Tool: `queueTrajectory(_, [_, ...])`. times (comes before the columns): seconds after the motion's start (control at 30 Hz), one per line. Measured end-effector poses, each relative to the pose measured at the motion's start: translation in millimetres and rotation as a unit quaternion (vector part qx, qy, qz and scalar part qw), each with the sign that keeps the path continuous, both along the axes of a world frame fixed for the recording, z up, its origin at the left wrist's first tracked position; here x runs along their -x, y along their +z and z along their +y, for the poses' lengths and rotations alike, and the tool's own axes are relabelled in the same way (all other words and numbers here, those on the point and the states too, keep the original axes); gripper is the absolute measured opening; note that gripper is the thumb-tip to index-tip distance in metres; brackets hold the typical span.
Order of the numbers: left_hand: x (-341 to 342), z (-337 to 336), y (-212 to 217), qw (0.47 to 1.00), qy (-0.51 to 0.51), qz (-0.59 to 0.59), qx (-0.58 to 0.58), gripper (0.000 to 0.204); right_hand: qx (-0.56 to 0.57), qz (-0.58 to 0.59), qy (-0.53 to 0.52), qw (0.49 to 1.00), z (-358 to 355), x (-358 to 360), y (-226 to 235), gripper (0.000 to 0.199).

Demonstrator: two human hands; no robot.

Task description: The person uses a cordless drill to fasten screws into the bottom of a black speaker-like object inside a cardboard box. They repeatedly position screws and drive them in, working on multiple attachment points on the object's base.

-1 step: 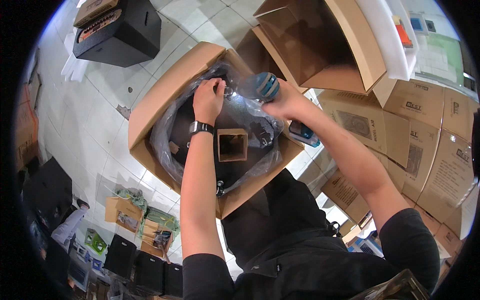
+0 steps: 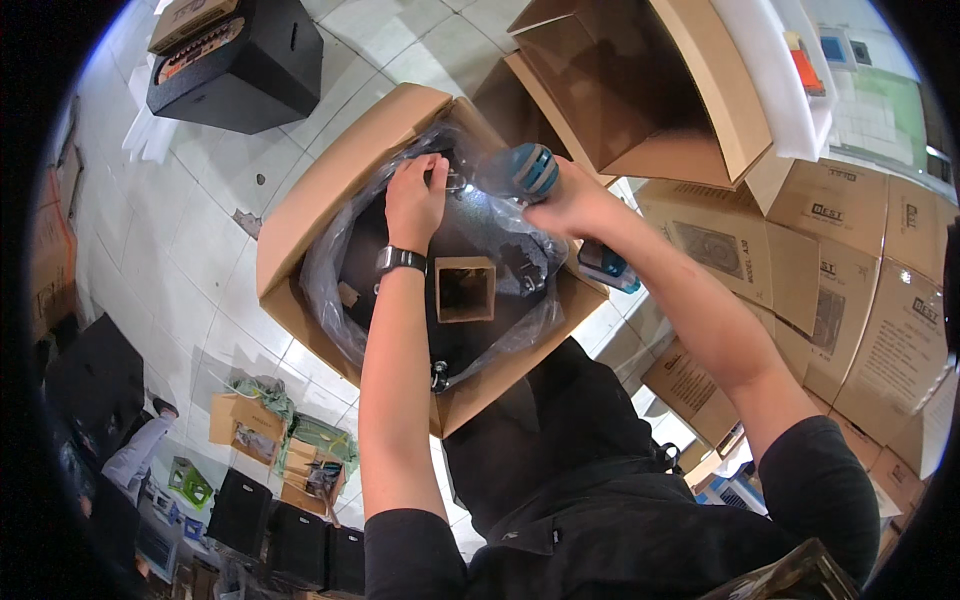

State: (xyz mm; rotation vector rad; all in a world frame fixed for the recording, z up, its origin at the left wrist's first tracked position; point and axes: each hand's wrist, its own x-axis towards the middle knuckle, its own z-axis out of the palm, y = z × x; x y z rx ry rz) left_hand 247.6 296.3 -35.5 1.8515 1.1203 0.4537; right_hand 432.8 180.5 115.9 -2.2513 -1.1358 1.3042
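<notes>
A teal and black cordless drill [image 2: 527, 172] is in my right hand [image 2: 575, 202], its fingers wrapped round the grip. Its front end points left, with a light shining on the black panel [image 2: 400, 290] below. Close to the drill's tip, my left hand [image 2: 416, 203] has its fingers bent against a small shiny metal fitting [image 2: 456, 182], partly hidden by the fingers. The panel lies inside an open cardboard box [image 2: 312, 185], with clear plastic wrap [image 2: 335, 300] bunched round it. Other shiny fittings [image 2: 440, 376] sit near its edges, and a square cardboard tube [image 2: 465, 290] stands on it.
A larger open cardboard box [image 2: 690, 90] is at the far right, above stacked printed cartons [image 2: 830, 250]. A black speaker cabinet [image 2: 245, 70] stands far left on the tiled floor. Small open boxes [image 2: 250, 425] and black cabinets [image 2: 240, 515] are at the lower left.
</notes>
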Motion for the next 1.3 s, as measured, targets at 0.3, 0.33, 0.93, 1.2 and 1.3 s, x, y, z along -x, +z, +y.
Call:
queueTrajectory(0.3, [-38,13,149,0.947,-0.034,-0.316,0.042,0.033,-0.03,-0.036,0.025,0.999,4,6,-10,0.053])
queueTrajectory(0.33, [-47,9,168,0.943,-0.076,-0.318,0.066,0.034,-0.093,-0.039,0.033,0.994,-4,-2,-23,0.053])
queueTrajectory(0.93, [-59,27,151,0.938,-0.331,-0.078,0.063,0.031,-0.013,-0.115,0.134,0.984,12,-8,-55,0.036])
queueTrajectory(1.2, [-57,25,152,0.94,-0.318,-0.047,0.113,0.031,0.111,-0.136,0.124,0.977,23,6,-28,0.044])
queueTrajectory(1.3, [-57,28,150,0.941,-0.321,-0.041,0.101,0.031,0.122,-0.135,0.121,0.976,28,9,-24,0.045])
